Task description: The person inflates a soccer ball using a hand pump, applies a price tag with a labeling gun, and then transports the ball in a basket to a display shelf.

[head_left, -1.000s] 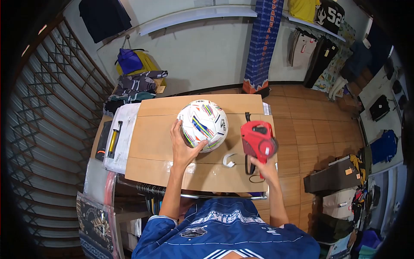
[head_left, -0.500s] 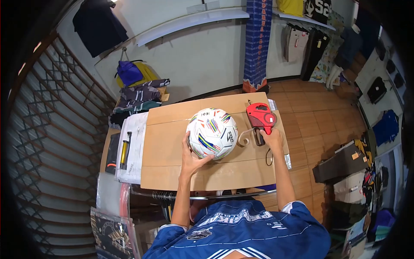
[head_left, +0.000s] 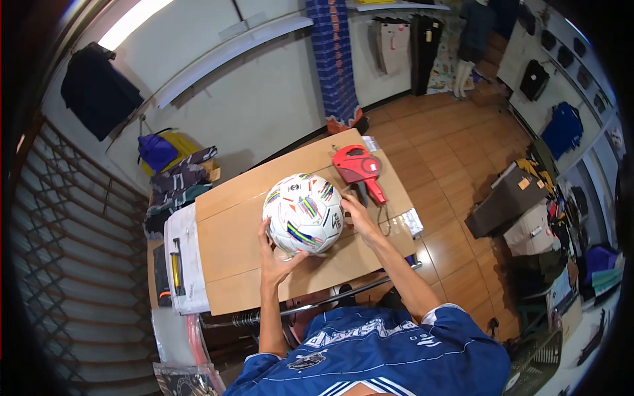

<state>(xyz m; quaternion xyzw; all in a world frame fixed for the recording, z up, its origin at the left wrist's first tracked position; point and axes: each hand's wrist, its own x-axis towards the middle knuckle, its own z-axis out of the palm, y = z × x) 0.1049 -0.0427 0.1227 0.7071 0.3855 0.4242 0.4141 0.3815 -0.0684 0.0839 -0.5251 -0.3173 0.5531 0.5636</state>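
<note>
A white football (head_left: 304, 214) with coloured marks rests over the cardboard-covered table (head_left: 231, 244). My left hand (head_left: 279, 264) holds its lower left side, thumb under the front and fingers along the left. At the ball's right side is my right hand (head_left: 358, 216), its fingertips against the surface. Just beyond that hand, a red price-label gun (head_left: 360, 170) lies on the cardboard with its handle toward me, and nothing grips it. A thin dark loop lies near its handle.
A yellow hand pump (head_left: 176, 267) lies on a white package at the table's left end. Folded clothes and a purple bag (head_left: 156, 152) are behind it. A metal rail (head_left: 330, 300) runs along the near edge. A grey box (head_left: 505, 201) stands at the right.
My right hand has let go of the red label gun and moved left to the ball. The camera view has turned and shifted to the right.
</note>
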